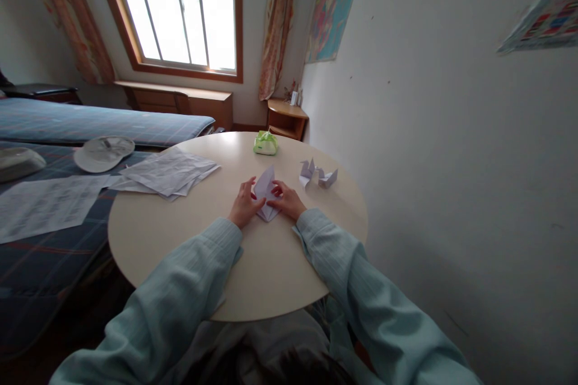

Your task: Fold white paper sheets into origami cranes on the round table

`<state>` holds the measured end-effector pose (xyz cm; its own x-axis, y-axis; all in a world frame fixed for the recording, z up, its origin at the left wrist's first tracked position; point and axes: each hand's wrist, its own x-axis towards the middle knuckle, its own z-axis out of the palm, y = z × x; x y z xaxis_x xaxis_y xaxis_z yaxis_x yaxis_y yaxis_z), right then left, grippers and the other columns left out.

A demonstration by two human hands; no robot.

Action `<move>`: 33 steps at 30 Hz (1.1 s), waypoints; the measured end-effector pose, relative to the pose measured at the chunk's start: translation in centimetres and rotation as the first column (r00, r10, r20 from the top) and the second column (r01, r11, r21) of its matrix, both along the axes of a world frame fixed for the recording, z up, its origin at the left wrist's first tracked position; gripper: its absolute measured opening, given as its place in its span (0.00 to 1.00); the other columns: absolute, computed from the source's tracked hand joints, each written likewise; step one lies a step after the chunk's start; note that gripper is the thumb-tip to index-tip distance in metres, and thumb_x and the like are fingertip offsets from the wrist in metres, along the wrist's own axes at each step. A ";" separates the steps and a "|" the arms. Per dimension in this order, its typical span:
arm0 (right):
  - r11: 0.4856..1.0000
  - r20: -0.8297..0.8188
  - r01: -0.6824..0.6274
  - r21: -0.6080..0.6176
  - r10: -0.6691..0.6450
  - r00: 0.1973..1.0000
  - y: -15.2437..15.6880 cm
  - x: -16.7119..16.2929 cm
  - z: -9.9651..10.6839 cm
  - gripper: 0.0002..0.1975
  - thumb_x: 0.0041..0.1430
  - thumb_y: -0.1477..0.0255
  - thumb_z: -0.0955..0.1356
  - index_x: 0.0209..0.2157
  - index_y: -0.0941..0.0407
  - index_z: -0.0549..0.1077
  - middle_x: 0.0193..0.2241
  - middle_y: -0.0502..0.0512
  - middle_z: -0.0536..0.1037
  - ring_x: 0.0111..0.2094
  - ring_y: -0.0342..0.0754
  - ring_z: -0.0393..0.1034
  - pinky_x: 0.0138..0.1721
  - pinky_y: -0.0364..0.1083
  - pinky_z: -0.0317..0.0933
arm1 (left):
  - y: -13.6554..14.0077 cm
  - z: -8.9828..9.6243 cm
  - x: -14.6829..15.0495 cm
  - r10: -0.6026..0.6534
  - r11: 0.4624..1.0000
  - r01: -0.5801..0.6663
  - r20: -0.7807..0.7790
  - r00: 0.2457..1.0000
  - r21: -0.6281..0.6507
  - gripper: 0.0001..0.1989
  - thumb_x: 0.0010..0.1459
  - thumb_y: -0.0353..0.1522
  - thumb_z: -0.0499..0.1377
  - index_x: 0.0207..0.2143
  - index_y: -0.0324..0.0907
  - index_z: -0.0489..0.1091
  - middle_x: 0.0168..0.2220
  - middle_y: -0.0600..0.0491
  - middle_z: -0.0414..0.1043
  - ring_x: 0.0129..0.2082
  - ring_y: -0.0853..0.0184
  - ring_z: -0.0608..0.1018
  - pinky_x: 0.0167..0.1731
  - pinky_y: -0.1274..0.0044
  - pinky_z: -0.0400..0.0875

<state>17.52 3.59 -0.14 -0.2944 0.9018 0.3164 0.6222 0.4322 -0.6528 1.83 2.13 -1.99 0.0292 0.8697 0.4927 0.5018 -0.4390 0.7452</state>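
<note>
A partly folded sheet of pale lilac-white paper (264,183) lies on the round table in front of me, one pointed flap rising away from me. My left hand (244,204) grips its left side, thumb on the paper and fingers curled at the edge. From the right, my right hand (288,200) holds it, with the thumb near the middle crease and the fingers bent over the side. The lower tip of the paper shows between my wrists. Two folded paper birds (307,172) (327,178) stand to the right, apart from my hands.
The cream round table (180,264) carries a green tissue pack (265,143) at the back. Loose printed sheets (169,173) overlap its left edge. Beside it, a bed (36,264) holds a pale cap (103,154). A white wall (428,162) runs along the right.
</note>
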 end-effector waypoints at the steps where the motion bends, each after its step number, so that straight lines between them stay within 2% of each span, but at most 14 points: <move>1: 1.000 0.017 0.005 0.015 -0.005 1.000 0.1 0.1 -0.1 0.29 0.39 0.71 0.70 0.45 0.62 0.63 0.33 0.54 0.71 0.32 0.42 0.65 0.37 0.43 0.60 | 0.0 -0.1 0.0 -0.014 1.000 0.015 -0.013 1.000 0.012 0.32 0.42 0.30 0.58 0.52 0.40 0.52 0.46 0.46 0.58 0.28 0.74 0.68 0.31 0.75 0.70; 4: 0.999 0.066 0.022 0.042 -0.024 0.998 0.5 0.2 -0.5 0.21 0.41 0.71 0.70 0.40 0.62 0.69 0.33 0.55 0.70 0.30 0.41 0.64 0.36 0.42 0.60 | 0.0 -0.3 0.0 -0.048 0.998 0.049 -0.024 0.999 0.033 0.35 0.41 0.29 0.59 0.53 0.41 0.51 0.49 0.44 0.55 0.32 0.72 0.69 0.30 0.76 0.70; 9: 0.997 0.122 0.074 0.038 -0.078 0.989 0.6 0.3 -0.5 0.14 0.43 0.71 0.69 0.36 0.60 0.72 0.32 0.54 0.70 0.28 0.40 0.63 0.35 0.41 0.59 | 0.0 -0.1 0.1 -0.090 0.996 0.090 -0.013 0.996 -0.008 0.35 0.39 0.26 0.58 0.52 0.40 0.51 0.51 0.43 0.54 0.39 0.67 0.70 0.31 0.76 0.71; 15: 0.996 0.143 0.086 0.034 -0.090 0.986 0.2 0.3 -0.1 0.12 0.44 0.72 0.68 0.34 0.59 0.73 0.31 0.53 0.69 0.28 0.39 0.62 0.36 0.41 0.58 | -0.1 0.0 0.0 -0.050 0.995 0.050 0.005 0.999 -0.091 0.22 0.41 0.23 0.55 0.42 0.40 0.57 0.43 0.47 0.65 0.41 0.65 0.72 0.37 0.73 0.69; 21: 0.996 0.130 0.080 0.027 -0.082 0.988 0.1 0.3 0.0 0.11 0.44 0.72 0.68 0.33 0.60 0.73 0.31 0.53 0.69 0.27 0.39 0.62 0.36 0.41 0.58 | -0.4 0.4 0.1 -0.025 0.994 0.021 -0.039 0.999 -0.108 0.13 0.42 0.23 0.55 0.33 0.42 0.57 0.45 0.49 0.66 0.41 0.67 0.72 0.39 0.73 0.68; 24: 0.997 0.126 0.072 0.036 -0.076 0.989 0.1 0.3 0.0 0.11 0.44 0.73 0.68 0.33 0.60 0.73 0.31 0.53 0.69 0.27 0.39 0.62 0.35 0.41 0.58 | -0.4 0.5 0.2 -0.004 0.993 -0.001 -0.043 0.999 -0.119 0.13 0.43 0.24 0.55 0.34 0.41 0.57 0.43 0.47 0.67 0.40 0.67 0.73 0.38 0.74 0.68; 28: 0.997 0.138 0.049 0.056 -0.056 0.989 0.1 0.3 -0.1 0.11 0.44 0.73 0.68 0.33 0.60 0.73 0.29 0.53 0.69 0.27 0.39 0.61 0.34 0.41 0.58 | -0.3 0.5 0.2 0.030 0.987 -0.033 -0.020 0.999 -0.159 0.18 0.46 0.26 0.54 0.42 0.40 0.56 0.41 0.47 0.68 0.38 0.67 0.73 0.36 0.74 0.68; 33: 0.996 0.124 -0.078 0.052 0.071 0.990 0.0 0.1 -0.1 0.11 0.44 0.73 0.68 0.34 0.61 0.72 0.26 0.52 0.70 0.25 0.39 0.61 0.31 0.40 0.57 | -0.2 0.9 0.1 0.130 0.972 -0.141 -0.072 0.989 -0.187 0.20 0.47 0.26 0.53 0.45 0.39 0.58 0.42 0.47 0.69 0.38 0.67 0.73 0.38 0.76 0.67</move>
